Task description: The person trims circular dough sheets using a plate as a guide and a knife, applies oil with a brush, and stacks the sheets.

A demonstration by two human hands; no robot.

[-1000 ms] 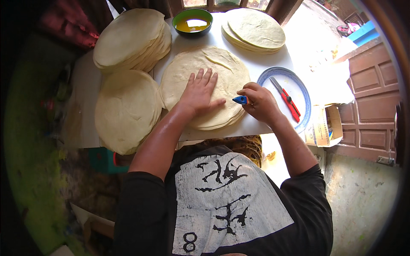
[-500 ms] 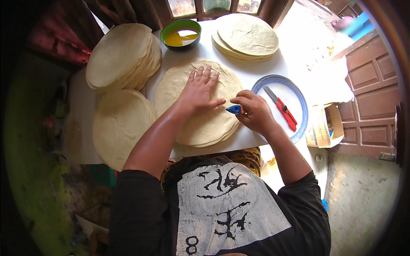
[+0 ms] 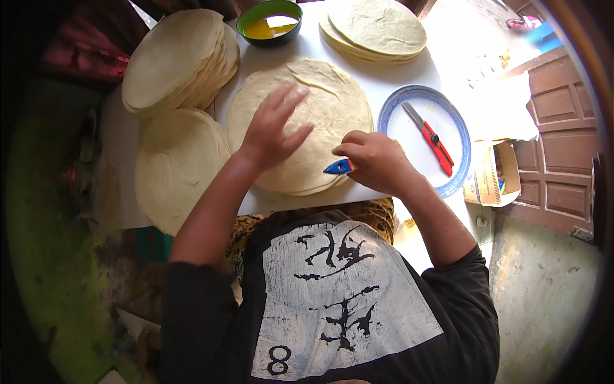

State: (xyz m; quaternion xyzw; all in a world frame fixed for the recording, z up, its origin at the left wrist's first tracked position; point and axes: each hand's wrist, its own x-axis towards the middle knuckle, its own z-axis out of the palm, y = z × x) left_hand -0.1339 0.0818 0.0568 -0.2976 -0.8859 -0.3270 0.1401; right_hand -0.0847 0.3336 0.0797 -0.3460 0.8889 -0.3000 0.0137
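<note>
A stack of thin, round dough sheets (image 3: 339,102) lies in front of me on the white table. Over its left part is my left hand (image 3: 275,128), fingers apart and slightly blurred, with nothing in it. By the stack's right edge my right hand (image 3: 378,160) is closed around a brush (image 3: 339,167). Its blue, tapered handle with a hole in the end points left, while the brush's head is hidden behind my hand. Beyond the stack stands a dark bowl, green inside, of yellow liquid (image 3: 268,25).
More dough rounds stand in a tall pile (image 3: 173,61) at the far left, a lower pile (image 3: 179,166) at the near left and another (image 3: 377,29) at the far right. A blue-rimmed plate (image 3: 388,109) holds a red-handled cutter knife (image 3: 430,141). A cardboard box (image 3: 484,173) sits beyond the table's right side.
My left hand has come up off the dough and moved left. The right hand, still gripping the brush, has shifted slightly. The whole view has tilted, so the table appears higher.
</note>
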